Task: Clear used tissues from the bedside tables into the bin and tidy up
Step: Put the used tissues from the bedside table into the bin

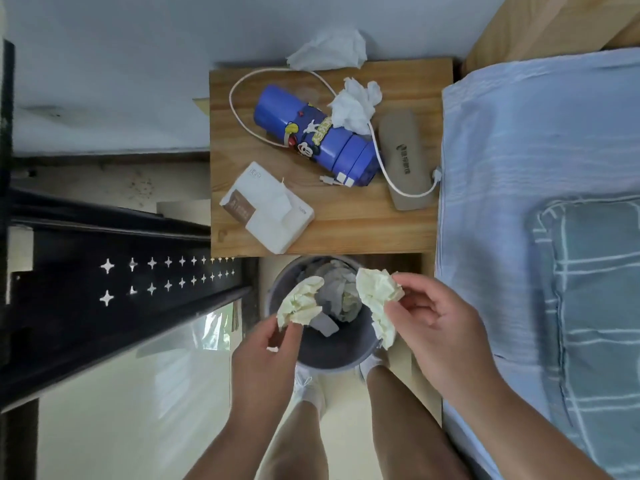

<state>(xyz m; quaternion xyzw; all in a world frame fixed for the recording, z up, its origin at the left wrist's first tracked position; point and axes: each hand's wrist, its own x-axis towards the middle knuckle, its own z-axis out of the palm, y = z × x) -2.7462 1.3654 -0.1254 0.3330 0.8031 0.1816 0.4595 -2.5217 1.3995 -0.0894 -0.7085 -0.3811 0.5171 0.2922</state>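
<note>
Two crumpled tissues (301, 301), pinched by left hand (273, 344) and right hand (440, 327) fingers (412, 285), hang over the bin (332, 355) rim.

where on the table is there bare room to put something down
Front strip of the table, between tissue pack and case, is bare; so is the back right corner behind the case. Crowded middle: bottle, cable, tissue.

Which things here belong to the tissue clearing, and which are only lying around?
Job: cream tissue in the left hand; cream wad in the right hand; bin; white tissue at the back edge of the bedside table; white wad against the blue bottle.
Lying about: blue bottle; white cable; grey-brown case; tissue pack.
</note>
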